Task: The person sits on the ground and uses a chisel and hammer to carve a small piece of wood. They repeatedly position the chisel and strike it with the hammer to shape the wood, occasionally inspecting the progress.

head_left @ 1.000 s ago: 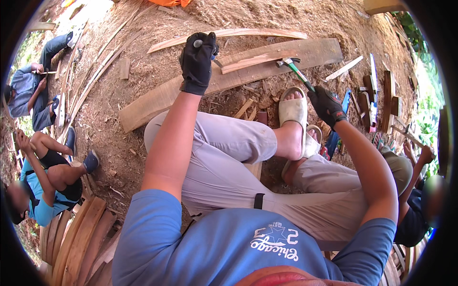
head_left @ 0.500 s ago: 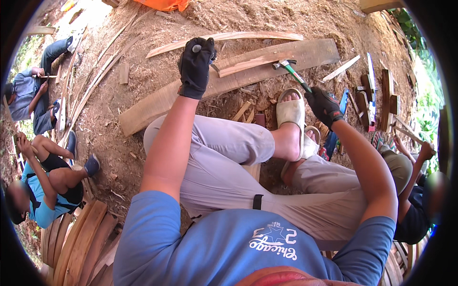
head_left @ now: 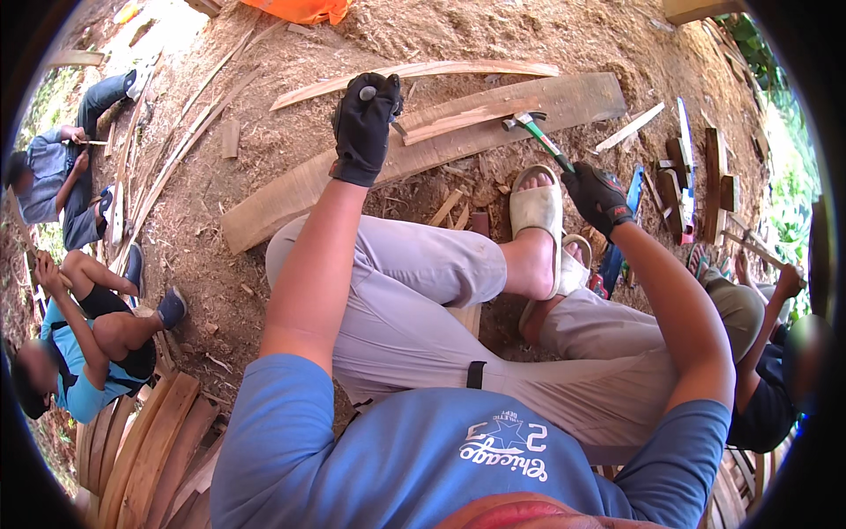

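Observation:
My left hand [head_left: 366, 132], in a black glove, is closed in a fist around a chisel [head_left: 367, 93]. The round butt of its handle pokes out above the fist, and a bit of blade shows beside the glove against a narrow wood strip [head_left: 467, 118]. That strip lies on a wide, curved plank [head_left: 291, 196] on the ground. My gloved right hand [head_left: 599, 196] grips a claw hammer [head_left: 545, 139] with a green and black handle. The hammer's head hangs over the right end of the strip, apart from the chisel; whether it touches the wood I cannot tell.
A long thin offcut [head_left: 414, 69] lies beyond the plank. At the right are a blue-handled saw [head_left: 634, 189] and stacked wood blocks [head_left: 714, 181]. Curved boards [head_left: 150, 441] are piled at lower left. Co-workers sit at left [head_left: 97, 353] and right [head_left: 767, 370].
My left fist has shifted very slightly to the right and down with the chisel. The hammer and my right hand have hardly moved.

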`<move>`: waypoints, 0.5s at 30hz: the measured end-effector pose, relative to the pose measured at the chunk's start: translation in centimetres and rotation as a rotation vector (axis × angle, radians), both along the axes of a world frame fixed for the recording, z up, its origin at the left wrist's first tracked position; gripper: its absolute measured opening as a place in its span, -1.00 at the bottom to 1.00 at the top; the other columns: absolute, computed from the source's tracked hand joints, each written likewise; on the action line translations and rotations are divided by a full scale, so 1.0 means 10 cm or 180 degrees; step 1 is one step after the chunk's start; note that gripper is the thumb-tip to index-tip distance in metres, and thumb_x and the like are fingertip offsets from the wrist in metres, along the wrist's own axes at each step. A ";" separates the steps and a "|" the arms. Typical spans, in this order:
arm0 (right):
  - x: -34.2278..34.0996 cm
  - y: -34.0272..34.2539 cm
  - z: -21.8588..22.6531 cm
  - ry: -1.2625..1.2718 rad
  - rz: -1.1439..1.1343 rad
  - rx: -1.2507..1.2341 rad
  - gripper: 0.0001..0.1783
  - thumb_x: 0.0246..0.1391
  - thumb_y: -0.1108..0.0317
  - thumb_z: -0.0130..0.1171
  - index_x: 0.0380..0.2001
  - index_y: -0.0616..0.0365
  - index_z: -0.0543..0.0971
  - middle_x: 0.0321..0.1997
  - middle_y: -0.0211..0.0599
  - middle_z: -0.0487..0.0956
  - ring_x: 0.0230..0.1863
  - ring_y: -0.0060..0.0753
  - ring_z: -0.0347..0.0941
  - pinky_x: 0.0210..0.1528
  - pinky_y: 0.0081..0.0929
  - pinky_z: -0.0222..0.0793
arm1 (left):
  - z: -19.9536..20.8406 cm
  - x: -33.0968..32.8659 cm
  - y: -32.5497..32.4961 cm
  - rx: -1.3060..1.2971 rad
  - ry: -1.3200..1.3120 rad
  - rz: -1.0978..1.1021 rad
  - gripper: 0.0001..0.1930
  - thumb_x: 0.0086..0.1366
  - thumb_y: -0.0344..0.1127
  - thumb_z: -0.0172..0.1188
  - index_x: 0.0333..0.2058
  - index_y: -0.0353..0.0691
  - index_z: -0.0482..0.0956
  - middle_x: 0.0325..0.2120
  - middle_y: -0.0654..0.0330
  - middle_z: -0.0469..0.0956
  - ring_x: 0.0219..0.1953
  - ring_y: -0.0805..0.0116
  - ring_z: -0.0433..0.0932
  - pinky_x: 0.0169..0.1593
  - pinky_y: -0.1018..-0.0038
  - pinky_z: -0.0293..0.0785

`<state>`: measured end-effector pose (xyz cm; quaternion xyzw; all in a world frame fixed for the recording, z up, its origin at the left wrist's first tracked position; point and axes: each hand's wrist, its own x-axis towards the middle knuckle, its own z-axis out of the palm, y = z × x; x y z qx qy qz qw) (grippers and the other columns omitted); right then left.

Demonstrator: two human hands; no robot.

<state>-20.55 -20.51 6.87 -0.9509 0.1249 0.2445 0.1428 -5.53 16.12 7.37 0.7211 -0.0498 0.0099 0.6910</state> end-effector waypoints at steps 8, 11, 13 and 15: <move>-0.02 -0.02 -0.04 -0.0121 0.0078 -0.0017 -0.55 0.39 -0.08 0.00 -0.07 0.10 0.57 -0.17 0.11 0.67 -0.09 0.28 0.61 -0.05 0.07 0.48 | 0.01 -0.01 -0.01 0.0139 -0.0152 0.0053 -0.75 0.50 -0.23 0.24 -0.36 -0.22 0.53 -0.56 0.35 0.47 -0.46 0.57 0.48 -0.34 0.50 0.43; -0.02 -0.04 -0.05 -0.0120 0.0089 0.0031 -0.55 0.39 -0.07 0.00 -0.06 0.10 0.57 -0.17 0.11 0.67 -0.09 0.28 0.60 -0.05 0.07 0.48 | 0.03 -0.02 -0.02 0.0181 -0.0124 0.0094 -0.74 0.50 -0.22 0.24 -0.36 -0.23 0.53 -0.56 0.34 0.48 -0.46 0.57 0.49 -0.34 0.50 0.44; -0.01 -0.03 -0.04 -0.0056 0.0063 -0.0006 -0.55 0.39 -0.07 0.00 -0.06 0.10 0.57 -0.17 0.11 0.67 -0.09 0.28 0.60 -0.05 0.06 0.48 | 0.00 0.01 -0.02 0.0101 -0.0055 0.0059 -0.74 0.51 -0.22 0.23 -0.36 -0.23 0.53 -0.56 0.32 0.49 -0.46 0.56 0.49 -0.34 0.49 0.45; 0.00 -0.02 -0.03 -0.0032 0.0044 -0.0010 -0.55 0.39 -0.06 -0.01 -0.05 0.10 0.56 -0.17 0.11 0.67 -0.09 0.28 0.61 -0.05 0.06 0.48 | 0.00 -0.01 -0.02 0.0075 0.0011 0.0056 -0.74 0.51 -0.22 0.23 -0.37 -0.23 0.53 -0.56 0.32 0.49 -0.47 0.55 0.49 -0.34 0.49 0.45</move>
